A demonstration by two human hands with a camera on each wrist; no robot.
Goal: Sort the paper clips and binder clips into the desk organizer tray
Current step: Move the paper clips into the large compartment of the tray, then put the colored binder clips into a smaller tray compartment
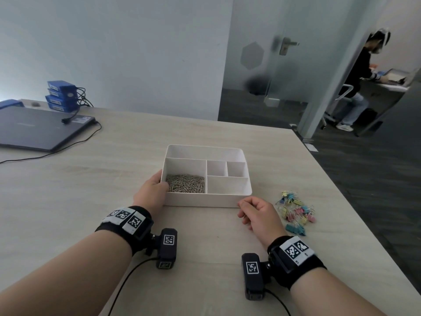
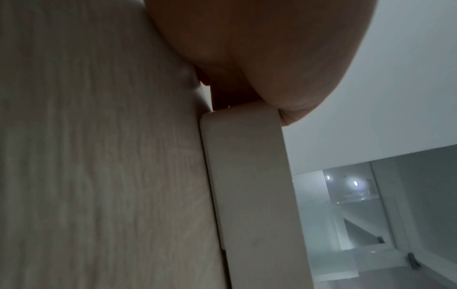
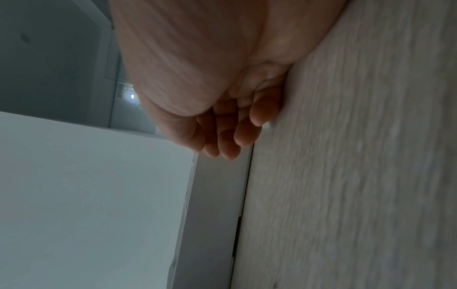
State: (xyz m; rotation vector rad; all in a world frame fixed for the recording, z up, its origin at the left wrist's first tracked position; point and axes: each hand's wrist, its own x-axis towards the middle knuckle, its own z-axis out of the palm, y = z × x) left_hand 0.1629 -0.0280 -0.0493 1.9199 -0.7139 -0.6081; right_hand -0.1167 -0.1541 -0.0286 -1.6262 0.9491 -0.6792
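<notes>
A white organizer tray (image 1: 206, 200) sits mid-table. Its near-left compartment holds a heap of silver paper clips (image 1: 185, 184); the other compartments look bare. My left hand (image 1: 151, 190) grips the tray's near-left corner, thumb over the rim above the paper clips. In the left wrist view the palm (image 2: 259, 58) presses the tray wall (image 2: 247, 176). My right hand (image 1: 257, 214) rests on the table at the tray's near-right corner, its fingers (image 3: 230, 133) loosely curled with nothing visible in them. Pastel binder clips (image 1: 296, 212) lie scattered just right of that hand.
A closed laptop (image 1: 41, 131) with a cable lies at the far left, and stacked blue boxes (image 1: 61, 95) stand behind it. The table's right edge (image 1: 355, 201) runs close past the binder clips. A person (image 1: 357, 80) sits beyond the glass door.
</notes>
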